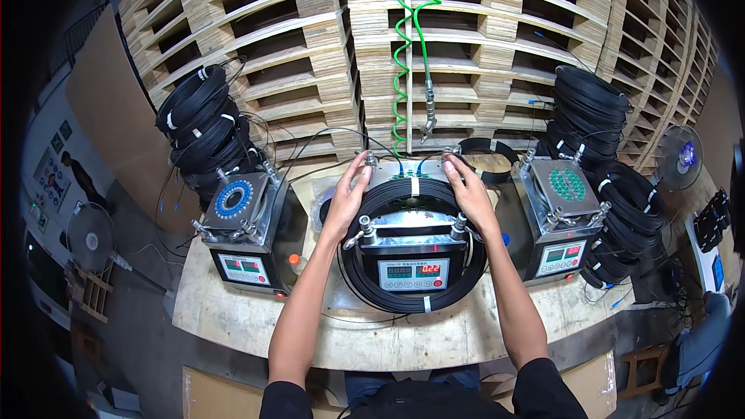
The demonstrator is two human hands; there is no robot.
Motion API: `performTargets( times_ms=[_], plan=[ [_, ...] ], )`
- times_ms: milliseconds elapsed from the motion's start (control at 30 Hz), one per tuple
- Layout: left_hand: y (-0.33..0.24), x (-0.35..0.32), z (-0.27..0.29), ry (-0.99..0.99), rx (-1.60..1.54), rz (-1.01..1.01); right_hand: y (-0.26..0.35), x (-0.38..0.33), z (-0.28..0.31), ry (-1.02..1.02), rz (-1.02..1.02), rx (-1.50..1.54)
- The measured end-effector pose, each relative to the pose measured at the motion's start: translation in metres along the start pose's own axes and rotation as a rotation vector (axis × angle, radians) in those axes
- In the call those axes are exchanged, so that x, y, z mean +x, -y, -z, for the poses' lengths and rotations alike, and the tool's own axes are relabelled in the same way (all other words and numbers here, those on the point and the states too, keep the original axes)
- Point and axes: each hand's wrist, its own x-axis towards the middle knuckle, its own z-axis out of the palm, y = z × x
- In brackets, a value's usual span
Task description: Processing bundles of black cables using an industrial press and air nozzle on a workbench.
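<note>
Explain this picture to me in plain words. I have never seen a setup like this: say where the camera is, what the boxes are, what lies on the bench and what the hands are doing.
The one picture comes from a camera worn on the person's head, looking down, so the two forearms enter from the bottom edge. There is no robot here, only bare hands.

On the wooden bench stand three small machines with red number displays. The middle machine has a coil of black cable lying around it. The left hand and the right hand both rest on that coil at the machine's top, fingers spread; neither clearly grips anything.

The left machine carries a blue ring holder, the right machine a plate with green pieces. Stacks of black cable coils sit beside both. A green spiral hose hangs above, ending in a metal nozzle. Wooden pallets stand behind.
</note>
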Motion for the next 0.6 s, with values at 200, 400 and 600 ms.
performTargets(
  times_ms=[200, 400, 600],
  plan=[
    [-0.004, -0.004, 0.001, -0.043, -0.048, 0.083, 0.001, -0.002, 0.003, 0.003, -0.031, 0.019],
    [-0.006, -0.004, -0.003, -0.125, -0.062, 0.075, -0.008, 0.003, 0.003, 0.088, 0.024, 0.132],
    [-0.002, -0.001, -0.002, -0.090, -0.117, 0.010, -0.006, 0.003, 0.001, 0.051, 0.035, 0.105]
  ],
)
